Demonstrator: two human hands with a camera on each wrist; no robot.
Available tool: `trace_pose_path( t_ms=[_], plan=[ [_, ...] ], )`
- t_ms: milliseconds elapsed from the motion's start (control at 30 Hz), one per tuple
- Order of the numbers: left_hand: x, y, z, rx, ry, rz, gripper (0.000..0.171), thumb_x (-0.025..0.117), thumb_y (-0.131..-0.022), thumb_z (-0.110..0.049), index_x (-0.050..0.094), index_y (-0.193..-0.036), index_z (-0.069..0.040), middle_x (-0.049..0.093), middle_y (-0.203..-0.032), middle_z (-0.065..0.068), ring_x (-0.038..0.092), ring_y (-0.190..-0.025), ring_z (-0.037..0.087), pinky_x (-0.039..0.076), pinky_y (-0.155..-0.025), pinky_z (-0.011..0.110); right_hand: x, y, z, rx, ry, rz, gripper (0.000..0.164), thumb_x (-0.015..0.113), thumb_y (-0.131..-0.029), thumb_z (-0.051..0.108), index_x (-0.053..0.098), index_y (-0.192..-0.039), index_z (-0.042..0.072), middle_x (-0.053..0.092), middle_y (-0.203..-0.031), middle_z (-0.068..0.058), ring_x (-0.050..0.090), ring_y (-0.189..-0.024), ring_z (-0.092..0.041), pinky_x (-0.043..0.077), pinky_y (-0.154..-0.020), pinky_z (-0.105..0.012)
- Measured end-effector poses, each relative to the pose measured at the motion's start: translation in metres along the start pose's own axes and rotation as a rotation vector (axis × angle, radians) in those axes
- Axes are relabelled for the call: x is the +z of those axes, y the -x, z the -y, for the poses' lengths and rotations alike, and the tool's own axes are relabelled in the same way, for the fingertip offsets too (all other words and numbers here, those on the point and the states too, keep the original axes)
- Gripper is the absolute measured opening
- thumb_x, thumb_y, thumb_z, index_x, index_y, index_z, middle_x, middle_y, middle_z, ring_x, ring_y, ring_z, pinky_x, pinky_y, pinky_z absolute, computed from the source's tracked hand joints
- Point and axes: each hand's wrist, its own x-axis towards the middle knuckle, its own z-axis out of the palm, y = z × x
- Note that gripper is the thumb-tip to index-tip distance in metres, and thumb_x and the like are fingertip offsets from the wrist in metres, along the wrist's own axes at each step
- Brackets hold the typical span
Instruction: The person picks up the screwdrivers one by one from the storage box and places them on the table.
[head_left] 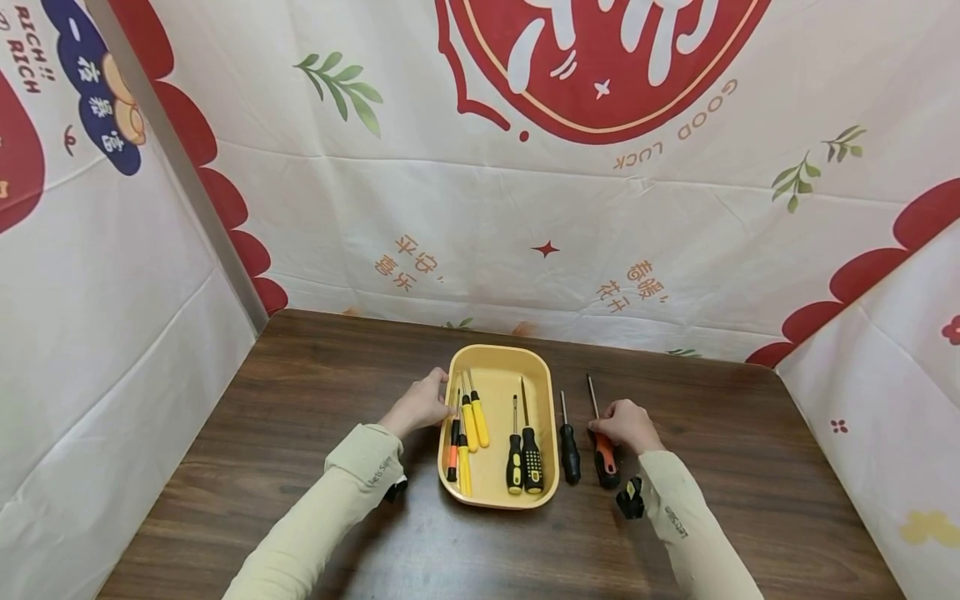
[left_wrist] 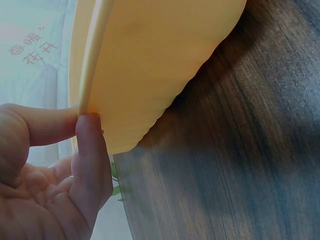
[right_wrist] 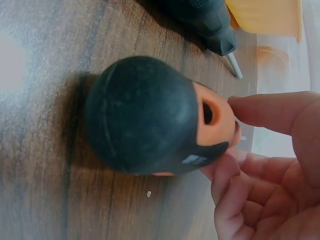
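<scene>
My left hand (head_left: 420,407) pinches the left rim of a yellow tray (head_left: 497,392) between thumb and fingers; the left wrist view shows the tray's outer wall (left_wrist: 150,60) beside them. To the right of the tray, my right hand (head_left: 628,425) grips an orange-and-black screwdriver (head_left: 605,460) near the front of its handle, shaft pointing away. Its rounded black handle end (right_wrist: 142,115) faces the right wrist camera. Between tray and right hand lies a black-handled screwdriver (head_left: 570,454) on the table.
Inside the tray are several yellow-handled screwdrivers (head_left: 479,423), an orange-and-black one (head_left: 453,454) at the left, and two black-and-yellow ones (head_left: 532,462) at the right. The brown wooden table (head_left: 300,433) meets a printed white cloth (head_left: 480,208) at its back edge.
</scene>
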Motion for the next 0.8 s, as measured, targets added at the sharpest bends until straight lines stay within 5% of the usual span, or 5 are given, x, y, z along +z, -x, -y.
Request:
trace_pose_path(
  t_ms=[800],
  plan=[
    [0.0004, -0.0014, 0.0009, -0.01, 0.002, 0.003, 0.048, 0.065, -0.077, 0.001, 0.041, -0.119, 0.0, 0.055, -0.077, 0.01, 0.055, -0.061, 0.017, 0.047, -0.054, 0.025, -0.0077, -0.0031, -0.0002, 0.015, 0.097, -0.007, 0.029, 0.064, -0.08, 0.026, 0.051, -0.061, 0.008, 0.046, -0.051, 0.001, 0.045, -0.046, -0.013, 0.036, -0.046, -0.026]
  ],
)
